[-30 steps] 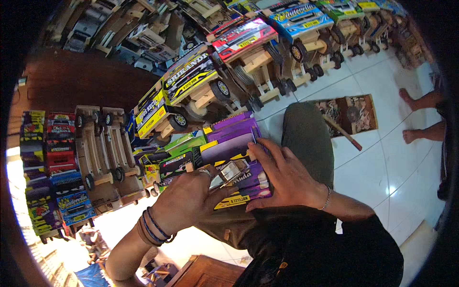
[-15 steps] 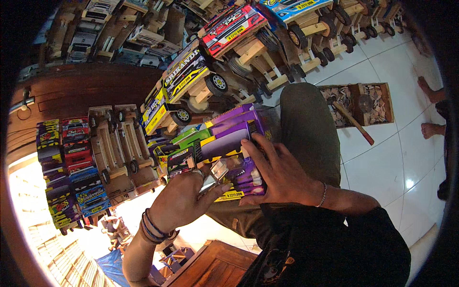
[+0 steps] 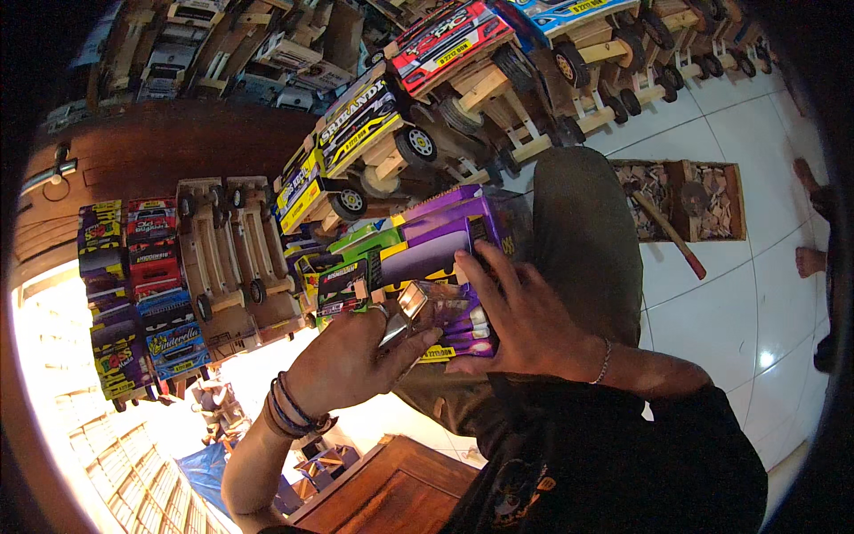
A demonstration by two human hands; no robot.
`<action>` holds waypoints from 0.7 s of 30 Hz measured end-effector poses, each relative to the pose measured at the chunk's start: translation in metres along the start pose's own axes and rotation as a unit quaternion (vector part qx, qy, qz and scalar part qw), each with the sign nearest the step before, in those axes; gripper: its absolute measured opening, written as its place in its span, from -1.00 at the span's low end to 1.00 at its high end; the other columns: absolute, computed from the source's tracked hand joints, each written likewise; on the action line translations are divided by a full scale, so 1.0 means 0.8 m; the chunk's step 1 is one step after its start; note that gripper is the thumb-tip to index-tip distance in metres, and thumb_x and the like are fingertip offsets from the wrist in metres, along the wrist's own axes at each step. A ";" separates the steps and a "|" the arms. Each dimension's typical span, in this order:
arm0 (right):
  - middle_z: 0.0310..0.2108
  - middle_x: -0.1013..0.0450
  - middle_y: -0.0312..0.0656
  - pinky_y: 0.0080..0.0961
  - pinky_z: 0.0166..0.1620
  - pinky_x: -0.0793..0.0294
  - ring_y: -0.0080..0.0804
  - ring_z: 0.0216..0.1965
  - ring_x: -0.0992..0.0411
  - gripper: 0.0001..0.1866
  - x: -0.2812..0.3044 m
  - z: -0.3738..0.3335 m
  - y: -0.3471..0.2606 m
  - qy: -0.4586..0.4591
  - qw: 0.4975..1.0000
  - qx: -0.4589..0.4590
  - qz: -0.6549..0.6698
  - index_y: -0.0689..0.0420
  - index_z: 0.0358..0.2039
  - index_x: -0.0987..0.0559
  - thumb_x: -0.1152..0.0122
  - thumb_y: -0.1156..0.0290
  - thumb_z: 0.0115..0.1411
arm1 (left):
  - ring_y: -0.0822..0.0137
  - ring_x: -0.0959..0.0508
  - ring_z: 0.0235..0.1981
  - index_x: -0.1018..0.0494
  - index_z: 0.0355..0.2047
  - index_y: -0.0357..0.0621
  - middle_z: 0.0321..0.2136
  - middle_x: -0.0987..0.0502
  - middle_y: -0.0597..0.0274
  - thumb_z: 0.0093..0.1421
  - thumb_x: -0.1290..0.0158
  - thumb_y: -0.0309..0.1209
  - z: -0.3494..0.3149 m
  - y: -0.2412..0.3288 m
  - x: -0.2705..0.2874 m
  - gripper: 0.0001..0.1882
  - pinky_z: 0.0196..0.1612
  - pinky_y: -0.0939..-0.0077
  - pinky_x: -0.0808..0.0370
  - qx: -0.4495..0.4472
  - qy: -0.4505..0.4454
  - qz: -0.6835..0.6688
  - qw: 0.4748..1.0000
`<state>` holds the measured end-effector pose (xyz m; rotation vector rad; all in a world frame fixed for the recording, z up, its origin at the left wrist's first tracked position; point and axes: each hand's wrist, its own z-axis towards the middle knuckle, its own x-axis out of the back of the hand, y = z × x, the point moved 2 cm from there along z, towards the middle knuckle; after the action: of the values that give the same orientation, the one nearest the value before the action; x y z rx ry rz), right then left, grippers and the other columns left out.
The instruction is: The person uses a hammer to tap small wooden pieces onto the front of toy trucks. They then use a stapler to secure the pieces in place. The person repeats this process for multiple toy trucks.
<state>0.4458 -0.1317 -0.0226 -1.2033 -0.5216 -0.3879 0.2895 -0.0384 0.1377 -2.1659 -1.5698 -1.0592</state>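
A purple toy truck (image 3: 425, 269) with yellow and black printing lies across my lap, beside my raised knee. My right hand (image 3: 525, 316) grips its near right end, fingers over the upper side and thumb at the lower edge. My left hand (image 3: 351, 351) is closed around a shiny silver metal tool (image 3: 414, 301), whose boxy end is against or just above the truck's front. The fingers hide most of the tool, so its kind is unclear. A green and black toy truck (image 3: 347, 283) sits just left of the purple one.
Painted wooden toy trucks (image 3: 363, 120) stand in a row along the far side. More trucks (image 3: 173, 343) are stacked at the left. A divided wooden box (image 3: 738, 200) of wood scraps, with a hammer (image 3: 667, 227) across it, is on the tiled floor. A person's bare feet (image 3: 808, 260) show at right.
The whole view has shifted slightly. Both hands keep their holds on the truck and the metal tool, with the left hand's fingers and tool moving only a little.
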 end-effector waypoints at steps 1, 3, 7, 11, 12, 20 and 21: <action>0.26 -0.12 0.29 -0.04 0.18 -0.33 0.15 0.20 -0.29 0.25 0.000 0.000 -0.001 0.000 1.000 0.000 0.000 0.37 0.38 -0.10 -0.26 -0.43 0.03 | 0.12 -0.60 -0.62 -0.55 -0.41 -0.22 -0.67 -0.52 0.02 0.33 -0.13 0.04 0.000 0.002 -0.001 -0.49 -0.52 0.22 -0.48 -0.002 -0.003 -0.011 1.000; 0.26 -0.12 0.29 -0.04 0.18 -0.34 0.16 0.21 -0.29 0.26 0.000 0.002 -0.002 -0.003 1.000 -0.005 0.000 0.38 0.38 -0.10 -0.29 -0.41 0.02 | 0.11 -0.59 -0.62 -0.54 -0.42 -0.23 -0.67 -0.52 0.02 0.35 -0.11 0.02 0.001 0.003 -0.003 -0.50 -0.52 0.23 -0.47 0.012 -0.018 -0.022 1.000; 0.26 -0.11 0.30 -0.01 0.18 -0.34 0.19 0.22 -0.26 0.28 -0.001 0.003 -0.003 -0.013 1.000 -0.006 0.006 0.39 0.38 -0.10 -0.34 -0.40 -0.02 | -0.15 -0.64 -0.50 -0.50 -0.17 -0.39 -0.57 -0.56 -0.19 0.37 -0.11 -0.08 0.000 0.003 -0.016 -0.52 -0.39 0.05 -0.55 0.045 -0.049 -0.093 0.993; 0.27 -0.10 0.32 0.01 0.19 -0.33 0.21 0.24 -0.24 0.28 -0.003 0.003 -0.002 -0.004 1.000 0.000 0.004 0.38 0.38 -0.10 -0.35 -0.39 -0.04 | -0.16 -0.64 -0.50 -0.51 -0.33 -0.45 -0.60 -0.56 -0.24 0.35 -0.13 -0.05 -0.003 0.002 -0.034 -0.47 -0.40 0.03 -0.55 0.017 0.062 -0.067 0.996; 0.27 -0.10 0.32 0.01 0.20 -0.33 0.22 0.24 -0.24 0.28 -0.003 0.003 -0.002 -0.006 1.000 0.003 -0.002 0.38 0.38 -0.10 -0.35 -0.40 -0.03 | -0.13 -0.64 -0.53 -0.52 -0.31 -0.44 -0.61 -0.56 -0.22 0.33 -0.14 -0.04 -0.003 0.001 -0.037 -0.46 -0.44 0.06 -0.54 0.019 0.079 -0.061 0.995; 0.30 -0.09 0.31 0.04 0.21 -0.30 0.23 0.28 -0.21 0.30 -0.004 0.002 -0.005 -0.027 1.000 -0.010 -0.002 0.39 0.38 -0.08 -0.34 -0.42 -0.03 | -0.20 -0.64 -0.49 -0.52 -0.33 -0.42 -0.59 -0.57 -0.24 0.30 -0.13 0.09 -0.006 0.001 -0.051 -0.37 -0.35 -0.02 -0.58 0.071 0.110 -0.053 0.990; 0.30 -0.08 0.30 0.04 0.22 -0.29 0.22 0.28 -0.21 0.31 -0.004 0.001 -0.005 -0.025 1.000 -0.012 -0.008 0.38 0.38 -0.08 -0.34 -0.42 -0.04 | -0.20 -0.64 -0.49 -0.53 -0.31 -0.41 -0.59 -0.57 -0.24 0.30 -0.13 0.09 -0.006 0.000 -0.053 -0.38 -0.35 -0.02 -0.58 0.070 0.110 -0.057 0.990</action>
<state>0.4408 -0.1323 -0.0208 -1.2345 -0.5722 -0.3795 0.2814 -0.0720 0.1120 -1.8192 -1.6267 -1.1410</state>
